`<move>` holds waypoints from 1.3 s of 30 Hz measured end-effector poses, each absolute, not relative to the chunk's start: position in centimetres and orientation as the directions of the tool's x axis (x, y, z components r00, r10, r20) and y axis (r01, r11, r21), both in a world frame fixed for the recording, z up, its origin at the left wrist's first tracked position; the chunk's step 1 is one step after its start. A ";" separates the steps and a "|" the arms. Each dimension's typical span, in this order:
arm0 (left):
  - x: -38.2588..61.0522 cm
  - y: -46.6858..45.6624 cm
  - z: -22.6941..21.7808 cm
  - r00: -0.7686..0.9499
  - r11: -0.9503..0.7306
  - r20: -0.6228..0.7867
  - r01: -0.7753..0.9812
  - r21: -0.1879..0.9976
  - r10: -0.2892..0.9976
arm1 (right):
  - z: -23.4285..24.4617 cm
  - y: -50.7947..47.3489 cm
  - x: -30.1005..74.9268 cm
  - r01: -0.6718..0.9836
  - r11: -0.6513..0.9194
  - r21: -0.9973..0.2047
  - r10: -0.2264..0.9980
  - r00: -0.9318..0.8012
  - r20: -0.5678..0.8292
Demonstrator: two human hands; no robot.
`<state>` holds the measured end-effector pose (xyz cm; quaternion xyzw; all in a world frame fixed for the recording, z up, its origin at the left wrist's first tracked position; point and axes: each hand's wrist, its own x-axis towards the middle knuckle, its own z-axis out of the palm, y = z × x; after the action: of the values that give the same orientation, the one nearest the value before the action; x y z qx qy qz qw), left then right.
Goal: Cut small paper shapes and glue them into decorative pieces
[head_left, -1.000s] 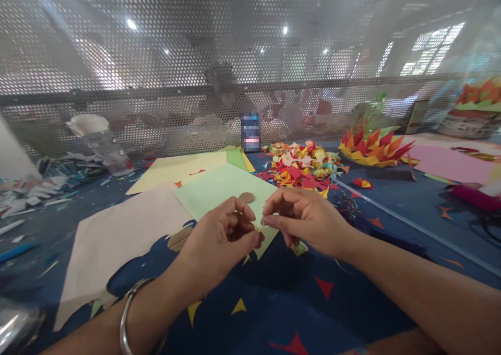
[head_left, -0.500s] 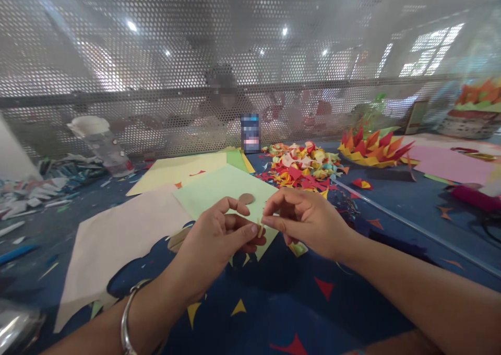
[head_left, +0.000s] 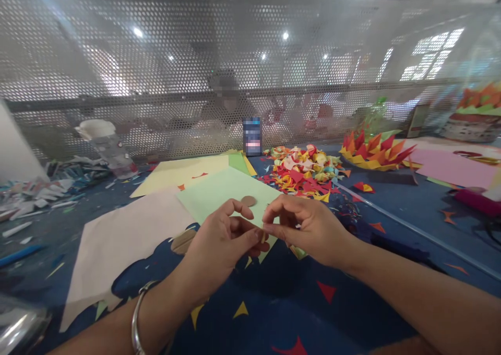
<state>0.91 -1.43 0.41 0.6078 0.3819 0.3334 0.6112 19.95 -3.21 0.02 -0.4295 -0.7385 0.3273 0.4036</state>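
My left hand (head_left: 225,237) is closed, its thumb and fingers pinching a small pale yellow strip (head_left: 263,236), probably paper. Thumb and index finger of my right hand (head_left: 309,229) are pressed together at the strip's upper end. Both hands hover over a light green paper sheet (head_left: 219,193). A brown disc (head_left: 248,201) lies on that sheet just beyond my fingertips. Left of my left hand, another brown round piece (head_left: 182,242) rests at the scalloped, cut edge of a pale pink sheet (head_left: 129,235).
Folded paper bits form a colourful heap (head_left: 305,169). Right of it stands a red-and-yellow paper ring (head_left: 378,154). A phone (head_left: 252,135) leans on the perforated screen (head_left: 176,83), with a person behind. A clear rod (head_left: 415,229) crosses the right side; a cup (head_left: 107,149) stands left.
My right fingertips have come down onto the strip in my left fingers, closing the small gap between the hands. The whole view has shifted slightly.
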 end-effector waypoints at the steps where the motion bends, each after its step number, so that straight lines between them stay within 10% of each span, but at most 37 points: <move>1: 0.9 -1.4 0.4 0.490 0.033 -0.054 0.052 0.998 0.870 | 0.0 -3.2 19.9 0.368 0.417 -0.832 0.898 -0.308 0.314; 39: 0.5 -2.0 0.3 0.443 -0.290 0.183 0.187 0.939 0.878 | 0.0 -3.2 19.9 0.317 0.314 -0.895 0.920 -0.333 0.205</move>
<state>0.50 -1.97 0.26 0.7115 0.3740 0.3724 0.4640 19.88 -3.17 -0.02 -0.4328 -0.7147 0.3945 0.3824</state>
